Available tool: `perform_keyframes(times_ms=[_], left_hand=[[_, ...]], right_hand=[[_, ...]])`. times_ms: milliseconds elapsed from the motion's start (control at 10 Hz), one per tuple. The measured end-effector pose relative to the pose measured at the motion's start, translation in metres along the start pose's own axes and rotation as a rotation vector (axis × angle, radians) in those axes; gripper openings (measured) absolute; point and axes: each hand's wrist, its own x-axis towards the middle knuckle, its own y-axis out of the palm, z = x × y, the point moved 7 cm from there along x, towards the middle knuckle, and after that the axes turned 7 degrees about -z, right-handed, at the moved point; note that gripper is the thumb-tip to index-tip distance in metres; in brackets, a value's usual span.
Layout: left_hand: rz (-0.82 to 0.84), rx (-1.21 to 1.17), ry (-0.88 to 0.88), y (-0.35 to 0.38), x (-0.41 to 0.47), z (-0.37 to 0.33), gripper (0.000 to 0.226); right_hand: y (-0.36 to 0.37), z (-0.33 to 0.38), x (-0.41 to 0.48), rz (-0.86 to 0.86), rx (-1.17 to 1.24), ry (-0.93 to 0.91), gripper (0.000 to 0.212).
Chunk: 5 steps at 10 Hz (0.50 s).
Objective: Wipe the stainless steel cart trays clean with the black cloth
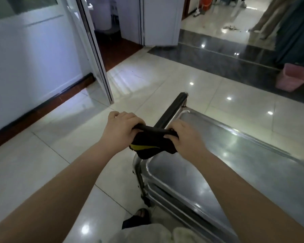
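Holding a crumpled black fabric cloth with a yellow patch (153, 142) up in the air, just above the near-left corner of the shiny stainless steel cart's top tray (235, 155) and in front of the cart's black padded push handle (172, 107). Clamping the left hand (120, 127) on the cloth's left end, fingers curled over its rolled upper edge. Clamping the right hand (184, 137) on the right end in the same way. Stretching the cloth taut between the two, seemingly clear of the metal, though hard to tell at the hanging hem.

Judging the risks from here:
- Pressing down with neither hand bracing the handle, likely shoving the cart off across the glossy pale tiled floor (165, 81).
- Letting go with one hand to start wiping, possibly dropping the cloth onto that floor and picking up grit.
- Wiping with the cloth bunched like this, probably streaking the steel rather than cleaning it.
- Overlooking the lower steel tray (172, 200), half hidden under the top one.

Running the cloth's long axis left to right between the hands, nearly level, dipping slightly toward the right and crossing the handle. Hanging the loose body down from the rolled edge toward the tray corner. Pointing the tray's own length away from the handle end, off to the right and out of view.
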Motion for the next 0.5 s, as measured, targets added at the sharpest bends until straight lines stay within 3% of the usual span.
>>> perform_keyframes(times_ms=[200,400,500], left_hand=[[0.127,-0.112,0.066,0.038,0.126,0.038,0.019],[0.420,-0.082,0.059,0.148,0.189,0.023,0.050],[0.339,-0.082,0.140,0.154,0.199,-0.003,0.047]], right_hand=[[-0.009,-0.042,0.092,-0.086,0.011,0.264,0.018],[0.017,-0.122,0.121,-0.016,-0.305,0.612,0.033],[0.008,-0.127,0.116,-0.099,-0.313,0.601,0.036]])
